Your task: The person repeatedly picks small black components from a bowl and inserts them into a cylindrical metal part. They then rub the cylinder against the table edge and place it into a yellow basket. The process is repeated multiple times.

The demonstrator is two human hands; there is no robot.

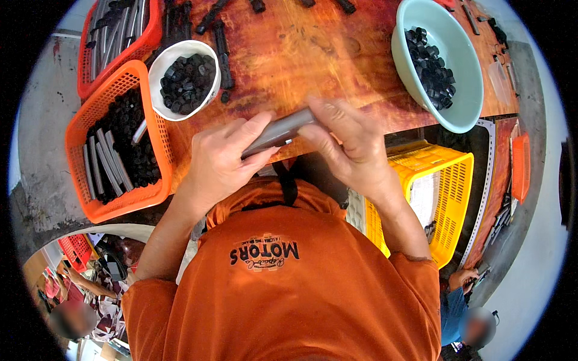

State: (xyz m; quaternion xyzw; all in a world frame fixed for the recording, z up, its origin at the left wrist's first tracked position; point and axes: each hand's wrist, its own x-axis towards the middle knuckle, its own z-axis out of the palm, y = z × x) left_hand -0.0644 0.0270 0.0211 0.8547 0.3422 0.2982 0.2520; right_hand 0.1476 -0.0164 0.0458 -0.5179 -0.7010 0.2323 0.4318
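Note:
A short grey tube (278,132) is held at a slant in front of my body, just over the near edge of the table. My left hand (220,153) pinches its lower left end between thumb and fingers. At the upper right end my right hand (355,147), slightly blurred, closes its thumb and fingers on the tube. A small bright spot shows on the tube's near side. To the left of my hands stands a white bowl (155,90) of small black caps (188,84). A pale blue basin (472,90) with similar black caps (430,69) is at the right.
An orange basket (90,204) with grey tubes and black pieces stands left; a red basket (153,36) of tubes lies beyond it. Black parts (223,57) are on the wooden table (289,54). A yellow crate (460,180) sits near my right forearm. Two other people work behind.

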